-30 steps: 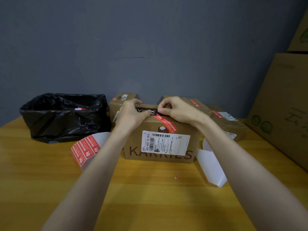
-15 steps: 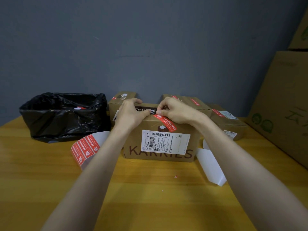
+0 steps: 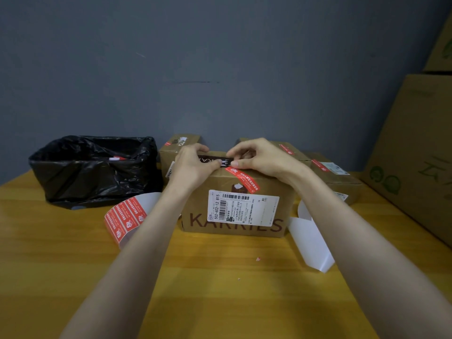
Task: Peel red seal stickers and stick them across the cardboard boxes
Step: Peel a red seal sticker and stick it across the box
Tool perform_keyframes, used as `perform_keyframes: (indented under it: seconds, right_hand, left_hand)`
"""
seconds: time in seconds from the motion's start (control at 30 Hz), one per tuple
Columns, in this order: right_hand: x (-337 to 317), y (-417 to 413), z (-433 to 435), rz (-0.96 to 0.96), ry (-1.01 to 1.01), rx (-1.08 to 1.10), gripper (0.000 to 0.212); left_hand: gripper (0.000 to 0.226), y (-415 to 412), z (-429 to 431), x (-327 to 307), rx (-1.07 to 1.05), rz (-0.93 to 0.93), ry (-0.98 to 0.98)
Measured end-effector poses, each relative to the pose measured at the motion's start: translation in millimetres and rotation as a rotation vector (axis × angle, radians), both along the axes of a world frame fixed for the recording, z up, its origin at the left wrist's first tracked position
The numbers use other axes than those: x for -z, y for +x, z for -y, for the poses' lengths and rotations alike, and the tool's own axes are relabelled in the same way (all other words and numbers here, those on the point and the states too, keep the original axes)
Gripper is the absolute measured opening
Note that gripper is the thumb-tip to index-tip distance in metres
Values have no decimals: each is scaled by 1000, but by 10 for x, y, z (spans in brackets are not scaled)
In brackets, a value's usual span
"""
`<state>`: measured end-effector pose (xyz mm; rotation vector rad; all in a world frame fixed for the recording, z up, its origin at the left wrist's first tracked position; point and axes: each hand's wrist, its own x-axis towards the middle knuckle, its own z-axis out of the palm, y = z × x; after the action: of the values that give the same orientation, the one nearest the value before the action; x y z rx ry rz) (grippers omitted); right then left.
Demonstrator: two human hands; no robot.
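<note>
Holding position since a second ago, both hands remain at the near top edge of the box (image 3: 203, 206). The sticker (image 3: 243, 178) lies folded over that edge, its near end flat on the front face, so this seal appears nearly complete. Left hand (image 3: 193, 165) fingers curl over the box top. Right hand (image 3: 259, 157) thumb and bent fingers clamp the sticker's far end. The sticker roll (image 3: 124, 216) lies left and the backing strip (image 3: 310, 243) right, with open table (image 3: 220, 289) nearer.

Both arms out, left hand (image 3: 193, 167) curled over the box (image 3: 200, 204) edge, right hand (image 3: 264, 159) pinching the sticker (image 3: 242, 178), thumbs nearly touching.
</note>
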<state>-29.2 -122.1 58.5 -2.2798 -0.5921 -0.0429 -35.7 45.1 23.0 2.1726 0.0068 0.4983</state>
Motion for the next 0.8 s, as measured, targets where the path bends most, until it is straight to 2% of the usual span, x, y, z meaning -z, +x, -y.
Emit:
perform_keyframes:
  seconds: [0.17,0.27,0.47,0.8]
  right_hand:
    - [54,9,6,36,84,19,7]
    - [74,14,-7,75,65,19,2]
    - [74,12,-47,177,-107,1,8]
    - [58,-7,-1,119,-88,-32,9]
  left_hand:
    - [47,-3,-1,3,-3,-7,4]
    - [47,-13,-1,0,-5,3,7]
    - [47,-21,-5,-5,-3,1,9]
    - [45,-14,-9,4,-4,-7,8]
